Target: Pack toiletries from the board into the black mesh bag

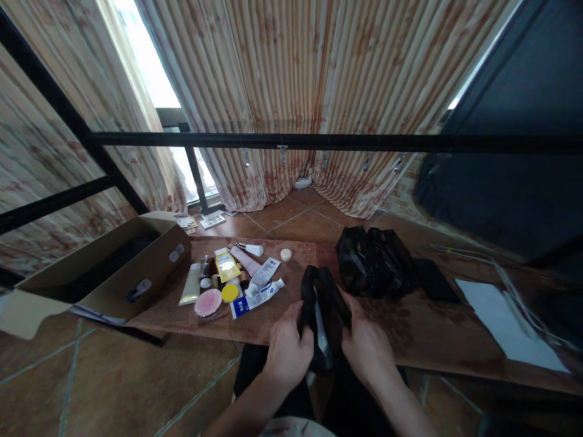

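Note:
Between my two hands is a small black mesh pouch (324,315), its mouth spread apart and something pale showing inside. My left hand (291,346) grips its left side, thumb near the rim. On the opposite side my right hand (367,340) is closed round the edge. To the left lies a group of toiletries: a blue and white tube (257,298), a white tube (265,273), a yellow packet (226,265), a round pink container (208,302), a yellow-lidded jar (230,293) and a cream tube (190,284). A small white round lid or jar (286,255) sits apart from them.
A larger black mesh bag (376,261) stands right of my hands on the brown-covered bench (291,315). Beyond it are a dark flat item (435,280), white paper (505,325) and cables. An open cardboard box (159,267) stands left. A black metal rail (319,142) crosses ahead.

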Demonstrator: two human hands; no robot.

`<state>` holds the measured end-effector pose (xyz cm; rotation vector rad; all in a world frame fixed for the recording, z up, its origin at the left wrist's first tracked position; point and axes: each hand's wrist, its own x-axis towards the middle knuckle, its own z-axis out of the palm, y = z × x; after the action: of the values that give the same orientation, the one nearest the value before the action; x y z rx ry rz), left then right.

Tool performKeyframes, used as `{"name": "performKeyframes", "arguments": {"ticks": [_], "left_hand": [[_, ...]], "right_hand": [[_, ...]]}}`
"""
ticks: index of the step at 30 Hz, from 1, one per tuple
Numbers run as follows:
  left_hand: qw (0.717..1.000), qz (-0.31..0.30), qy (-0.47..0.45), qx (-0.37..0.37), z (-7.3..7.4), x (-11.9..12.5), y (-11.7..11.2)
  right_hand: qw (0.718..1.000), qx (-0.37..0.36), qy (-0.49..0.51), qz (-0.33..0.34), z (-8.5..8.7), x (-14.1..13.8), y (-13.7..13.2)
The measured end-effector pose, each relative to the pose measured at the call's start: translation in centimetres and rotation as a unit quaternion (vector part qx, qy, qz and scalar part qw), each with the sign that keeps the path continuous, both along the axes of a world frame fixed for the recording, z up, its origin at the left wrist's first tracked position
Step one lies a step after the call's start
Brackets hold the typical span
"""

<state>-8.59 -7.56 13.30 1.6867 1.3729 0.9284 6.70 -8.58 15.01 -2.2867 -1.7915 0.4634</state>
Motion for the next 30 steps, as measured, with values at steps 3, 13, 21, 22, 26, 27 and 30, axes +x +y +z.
{"name": "performKeyframes", "arguments": {"ticks": [3, 13, 21, 22, 26, 27, 30], "left_hand": [[1.0, 0.005, -0.01, 0.015, 0.0, -0.2, 0.2], [0.996, 0.032, 0.026, 0.082, 0.3, 0.9, 4.4], [0.987, 0.039, 0.07, 0.14, 0.1, 3.5, 10.0], [0.987, 0.042, 0.069, 0.14, -0.1, 3.6, 10.5], [0.988, 0.045, 0.067, 0.128, -1.0, 3.6, 11.3], [0.989, 0.045, 0.066, 0.124, -1.2, 3.5, 11.3], [0.99, 0.06, 0.071, 0.104, -1.6, 3.4, 11.0]], "right_hand": [[0.999, 0.033, 0.009, -0.013, -0.2, 0.6, 0.1], [0.992, 0.103, 0.028, -0.065, -0.1, 1.4, 3.1], [0.989, 0.133, 0.02, -0.062, -0.1, 2.3, 8.0], [0.989, 0.134, 0.019, -0.06, -0.2, 2.3, 8.4], [0.99, 0.135, 0.021, -0.045, -0.6, 2.2, 8.9], [0.989, 0.137, 0.023, -0.043, -0.7, 2.2, 8.8], [0.988, 0.148, 0.03, -0.042, -0.8, 1.9, 8.4]]}}
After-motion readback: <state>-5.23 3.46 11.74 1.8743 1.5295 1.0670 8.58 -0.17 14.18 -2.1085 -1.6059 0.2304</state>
